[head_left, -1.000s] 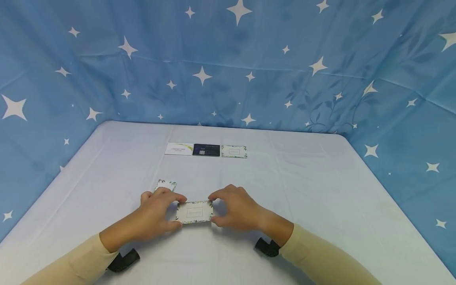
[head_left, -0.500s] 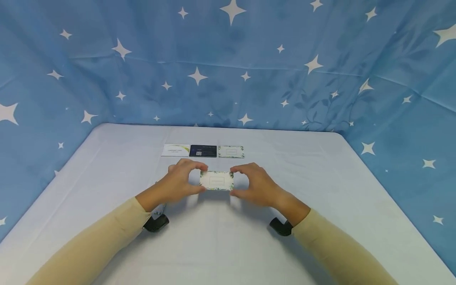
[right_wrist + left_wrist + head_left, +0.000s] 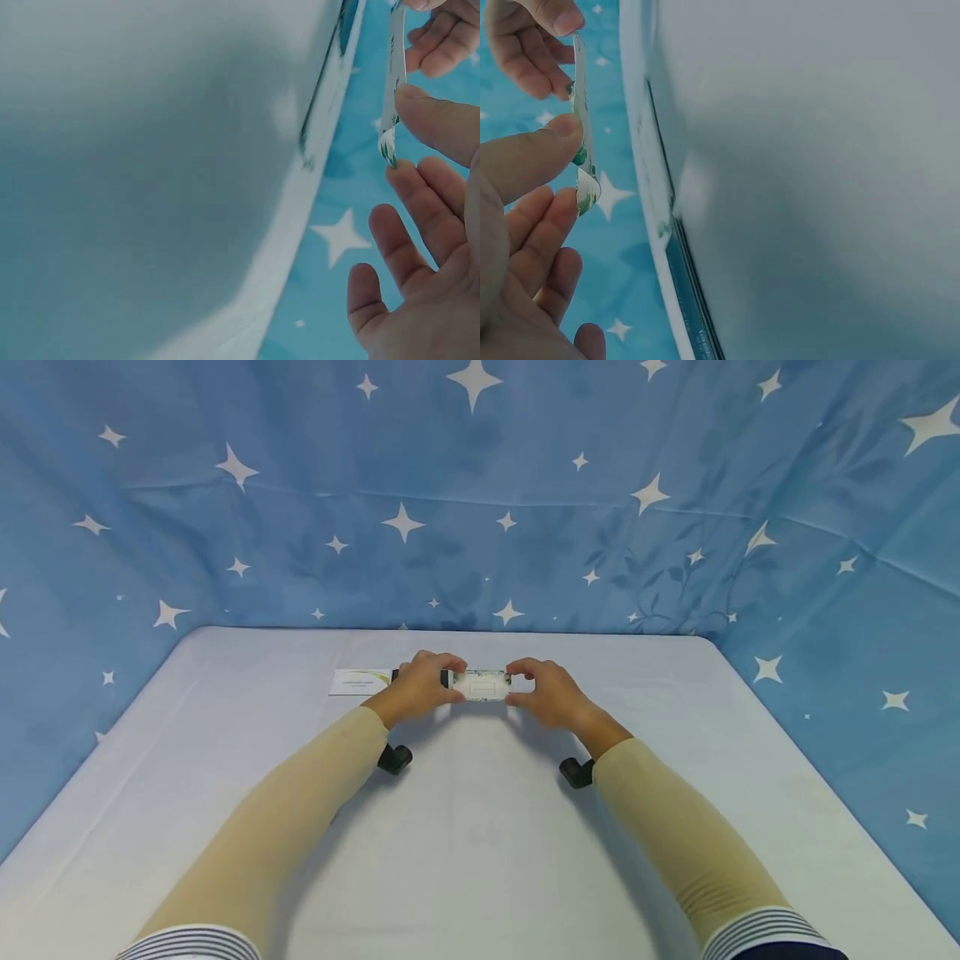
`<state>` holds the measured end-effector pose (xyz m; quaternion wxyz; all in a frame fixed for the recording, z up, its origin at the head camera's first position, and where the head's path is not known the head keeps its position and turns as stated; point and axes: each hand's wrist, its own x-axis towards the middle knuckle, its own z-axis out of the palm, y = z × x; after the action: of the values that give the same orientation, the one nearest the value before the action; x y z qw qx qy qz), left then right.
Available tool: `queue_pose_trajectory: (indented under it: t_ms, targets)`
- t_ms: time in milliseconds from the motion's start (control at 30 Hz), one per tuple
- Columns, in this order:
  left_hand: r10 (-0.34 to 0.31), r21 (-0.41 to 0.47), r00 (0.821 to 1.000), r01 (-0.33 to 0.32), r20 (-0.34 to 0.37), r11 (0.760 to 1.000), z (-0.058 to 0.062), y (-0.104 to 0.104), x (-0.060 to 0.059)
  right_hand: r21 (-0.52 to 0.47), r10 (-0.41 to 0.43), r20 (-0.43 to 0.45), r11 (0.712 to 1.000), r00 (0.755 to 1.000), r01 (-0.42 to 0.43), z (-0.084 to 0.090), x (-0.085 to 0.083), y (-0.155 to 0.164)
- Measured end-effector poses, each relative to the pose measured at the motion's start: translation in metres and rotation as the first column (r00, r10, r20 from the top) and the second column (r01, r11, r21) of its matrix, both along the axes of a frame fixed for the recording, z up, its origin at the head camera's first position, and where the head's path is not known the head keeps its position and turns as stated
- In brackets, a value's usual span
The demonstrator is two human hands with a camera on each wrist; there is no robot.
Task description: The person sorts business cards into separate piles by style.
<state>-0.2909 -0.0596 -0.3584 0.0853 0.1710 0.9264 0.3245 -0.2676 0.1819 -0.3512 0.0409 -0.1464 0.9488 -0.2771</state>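
A white business card with a green leafy border (image 3: pixel 482 686) is held level between both hands at the far side of the table. My left hand (image 3: pixel 422 687) pinches its left end between thumb and fingers. The right hand (image 3: pixel 553 695) pinches the opposite end. Both wrist views show the card (image 3: pixel 584 150) edge-on and lifted above the table, its corner bent near the fingers. Below it lies another leafy card (image 3: pixel 313 112), which the held card and hands hide in the head view. The dark card (image 3: pixel 686 277) beside that one is mostly behind my left hand.
A white card with a green curve (image 3: pixel 358 682) lies left of the left hand. Just a sliver of another card (image 3: pixel 334 818) shows beside the left forearm. The white-covered table (image 3: pixel 480 860) ends at a blue star-patterned curtain (image 3: pixel 480 510).
Both hands have carried the leafy card from the near middle of the table forward and to the right, to the row of cards at the back.
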Motion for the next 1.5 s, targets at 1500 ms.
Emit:
queue_pose_trajectory:
  t_ms: [1500]
  targets:
    - [0.037, -0.164, 0.999, -0.031, 0.031, 0.986, -0.006, 0.007, -0.021, 0.147, -0.039, 0.15, 0.989, 0.988, 0.017, -0.012, -0.042, -0.01]
